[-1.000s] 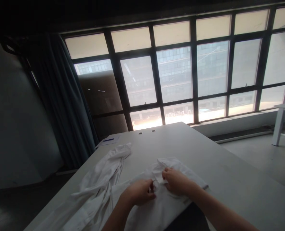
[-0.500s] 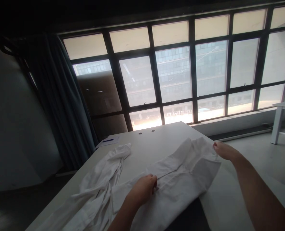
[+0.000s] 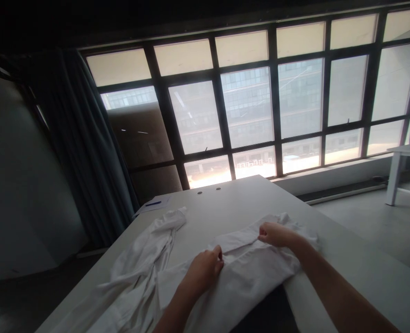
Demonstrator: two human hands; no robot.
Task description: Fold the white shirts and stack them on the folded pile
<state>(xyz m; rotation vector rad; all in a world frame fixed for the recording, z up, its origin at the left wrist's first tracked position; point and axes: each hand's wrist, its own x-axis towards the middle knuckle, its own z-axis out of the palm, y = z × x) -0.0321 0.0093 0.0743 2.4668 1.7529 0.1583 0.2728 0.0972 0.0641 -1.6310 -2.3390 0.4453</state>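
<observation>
I'm counting two bare hands, both working on one crumpled white cotton shirt (image 3: 249, 273) that is lying across the near edge of a pale grey table (image 3: 350, 240). My left hand (image 3: 203, 268) is resting on a near fold, my right hand (image 3: 277, 235) is lying along the far fold, and they are well apart; I can't tell whether either is clamping cloth. One bunched white fabric length (image 3: 135, 273) is trailing left, cut off by the frame, its link to the shirt hard to make out. One white paper sheet (image 3: 165, 201) and one blue pen (image 3: 152, 203) are lying far left, while open tabletop is stretching right.
</observation>
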